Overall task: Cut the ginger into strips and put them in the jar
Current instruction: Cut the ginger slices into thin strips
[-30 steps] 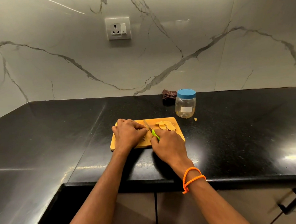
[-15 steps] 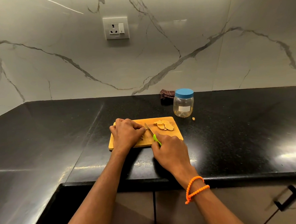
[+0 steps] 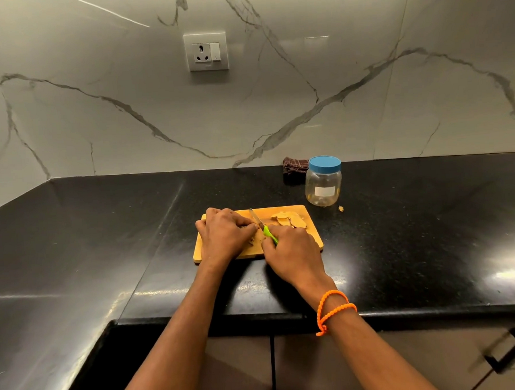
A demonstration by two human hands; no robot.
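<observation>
**Black counter, ginger under the knife**

Black stone counter [image 3: 402, 247] fills the frame, its near edge crossed by two bare forearms; an orange band [image 3: 334, 308] circles the right wrist. Below the edge, a cabinet handle [image 3: 509, 351] shows at the near right.

On a wooden board [image 3: 313, 236] at the centre, the right hand [image 3: 292, 252] curls round the green handle of a knife [image 3: 262, 226], its blade angled away toward the board's far edge. Just left of the blade, the left hand [image 3: 225, 236] rests on the board with fingers bent downward, fingertips touching the blade's side; a dark scrap shows at its near edge, but what the fingers pin cannot be made out.

Ginger slices [image 3: 289, 220] lie in a loose pile on the board's far right part, just beyond the right hand's knuckles. One small ginger bit [image 3: 341, 209] sits off the board on the counter, near the jar's base.

Farther back and right of the board stands a clear jar [image 3: 323, 185], blue lid on, a white label on its side. A dark cloth [image 3: 293, 167] lies just left of it against the marble wall, where a socket [image 3: 206, 52] is mounted higher up.
</observation>
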